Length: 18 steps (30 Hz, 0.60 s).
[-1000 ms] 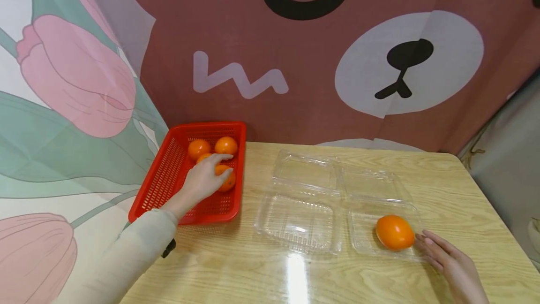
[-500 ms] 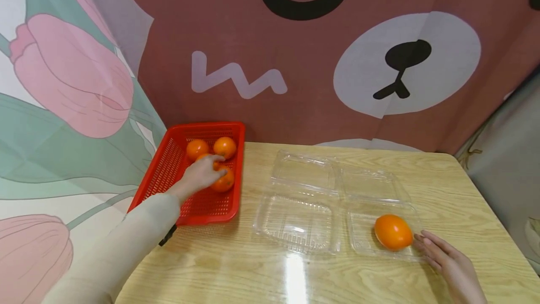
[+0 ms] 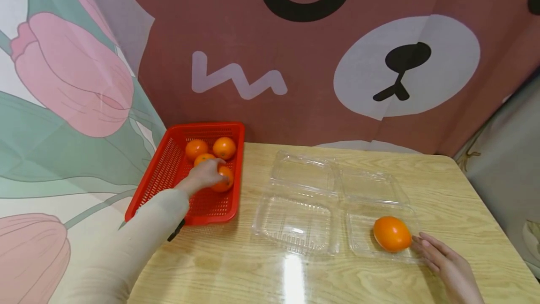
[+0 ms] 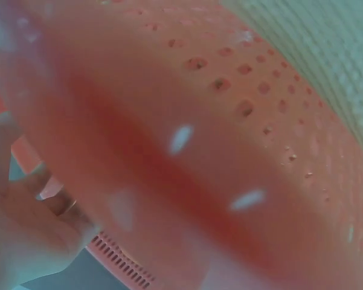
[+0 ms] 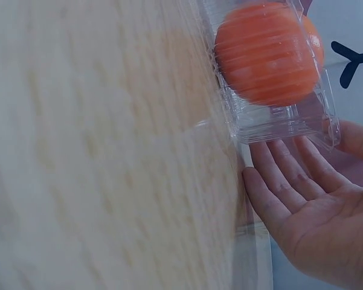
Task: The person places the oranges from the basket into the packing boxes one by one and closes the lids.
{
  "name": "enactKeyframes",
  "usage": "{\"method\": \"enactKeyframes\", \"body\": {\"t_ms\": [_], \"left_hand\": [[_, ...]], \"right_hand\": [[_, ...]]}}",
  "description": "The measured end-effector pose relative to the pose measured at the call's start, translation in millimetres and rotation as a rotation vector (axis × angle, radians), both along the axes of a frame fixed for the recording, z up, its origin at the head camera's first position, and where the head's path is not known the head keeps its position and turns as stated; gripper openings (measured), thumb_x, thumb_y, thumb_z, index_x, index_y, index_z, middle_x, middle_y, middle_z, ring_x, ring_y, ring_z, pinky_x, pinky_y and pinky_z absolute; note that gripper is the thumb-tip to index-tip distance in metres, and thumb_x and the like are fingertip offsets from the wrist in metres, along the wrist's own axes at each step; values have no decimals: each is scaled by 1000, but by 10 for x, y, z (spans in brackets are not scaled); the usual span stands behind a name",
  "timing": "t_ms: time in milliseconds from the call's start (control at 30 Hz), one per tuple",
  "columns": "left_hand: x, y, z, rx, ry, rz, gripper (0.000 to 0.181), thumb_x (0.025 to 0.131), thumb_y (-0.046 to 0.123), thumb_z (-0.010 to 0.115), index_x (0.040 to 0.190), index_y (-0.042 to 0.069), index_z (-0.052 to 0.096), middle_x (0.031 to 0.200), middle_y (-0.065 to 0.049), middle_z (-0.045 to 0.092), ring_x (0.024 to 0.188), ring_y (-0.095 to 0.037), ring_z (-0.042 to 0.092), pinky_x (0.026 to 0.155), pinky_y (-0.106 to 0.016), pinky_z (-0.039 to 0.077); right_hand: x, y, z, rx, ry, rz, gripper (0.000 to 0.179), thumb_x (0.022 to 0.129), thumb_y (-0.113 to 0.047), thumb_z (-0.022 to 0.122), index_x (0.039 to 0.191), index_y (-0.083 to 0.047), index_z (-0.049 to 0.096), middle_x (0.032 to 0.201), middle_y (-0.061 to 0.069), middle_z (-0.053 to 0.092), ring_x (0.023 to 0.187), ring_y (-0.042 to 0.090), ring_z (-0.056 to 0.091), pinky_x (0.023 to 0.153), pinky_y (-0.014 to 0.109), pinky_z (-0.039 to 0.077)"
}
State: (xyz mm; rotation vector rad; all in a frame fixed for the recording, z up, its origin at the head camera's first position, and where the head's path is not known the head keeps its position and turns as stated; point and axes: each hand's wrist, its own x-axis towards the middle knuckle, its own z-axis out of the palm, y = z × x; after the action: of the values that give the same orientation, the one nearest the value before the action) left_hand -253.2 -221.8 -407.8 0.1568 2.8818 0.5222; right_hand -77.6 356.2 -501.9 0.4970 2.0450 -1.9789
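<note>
In the head view a red plastic basket holds several oranges. My left hand reaches into it and grips the front right orange, thumb and fingers curled round it. The left wrist view is mostly filled by the blurred basket wall, with the hand at the lower left; the gripped orange is hidden there. A single orange lies in the right clear plastic clamshell box. My right hand rests beside that box, its fairly straight fingers touching the box's end.
A second clear clamshell box stands with its lid laid back, left of the box with the orange. Both are on a wooden table. A printed cloth hangs behind the table.
My left hand has moved slightly down onto the front right orange, and its fingers have closed round it. The right hand has stayed beside the box.
</note>
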Motion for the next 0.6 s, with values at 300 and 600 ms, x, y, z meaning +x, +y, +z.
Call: {"method": "enactKeyframes", "body": {"t_ms": [300, 600], "left_hand": [[28, 35, 42, 3, -42, -72, 60, 80, 17, 80, 131, -5, 54, 124, -25, 60, 113, -38, 55, 99, -49, 44], [49, 30, 45, 25, -115, -27, 60, 82, 18, 80, 132, 0, 51, 128, -25, 55, 113, -36, 52, 99, -49, 43]], "right_hand": [[-11, -16, 18, 15, -13, 16, 80, 101, -43, 54, 157, 0, 15, 105, -32, 59, 95, -15, 57, 77, 12, 50], [-4, -11, 39, -3, -13, -3, 63, 100, -41, 56, 153, -17, 31, 105, -31, 61, 95, -13, 59, 77, 14, 51]]}}
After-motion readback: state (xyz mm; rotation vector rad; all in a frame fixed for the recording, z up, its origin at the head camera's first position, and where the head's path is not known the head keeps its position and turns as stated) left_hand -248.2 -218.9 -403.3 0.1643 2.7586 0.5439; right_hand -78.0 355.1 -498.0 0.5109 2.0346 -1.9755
